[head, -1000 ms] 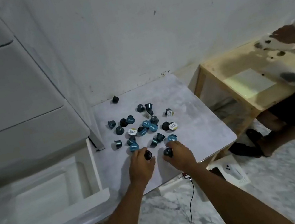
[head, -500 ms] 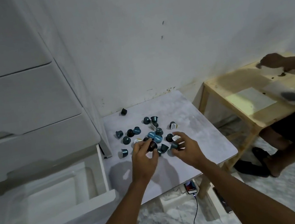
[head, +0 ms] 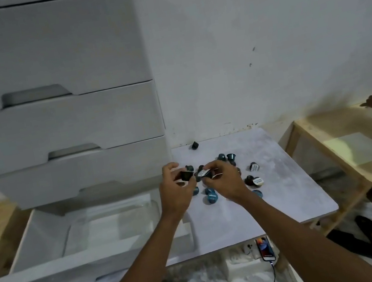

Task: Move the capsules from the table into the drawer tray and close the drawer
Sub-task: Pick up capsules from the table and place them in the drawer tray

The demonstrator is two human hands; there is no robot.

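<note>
The left hand [head: 175,192] pinches a dark capsule [head: 186,175] between thumb and curled fingers, raised above the table's [head: 287,185] left edge. Just beside it, the right hand [head: 225,181] grips a white-lidded capsule [head: 203,173] the same way. Under and around both hands the other capsules [head: 211,197] lie scattered on the table. To the left, the drawer [head: 53,271] stands pulled out, with the clear tray [head: 110,226] inside it.

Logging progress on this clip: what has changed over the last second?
Both hands left the near edge of the table with a capsule each: the left hand now pinches a dark capsule, the right hand a white-labelled capsule, raised over the pile. The drawer stayed open, its tray without capsules; the lone capsule by the wall stayed put.
</note>
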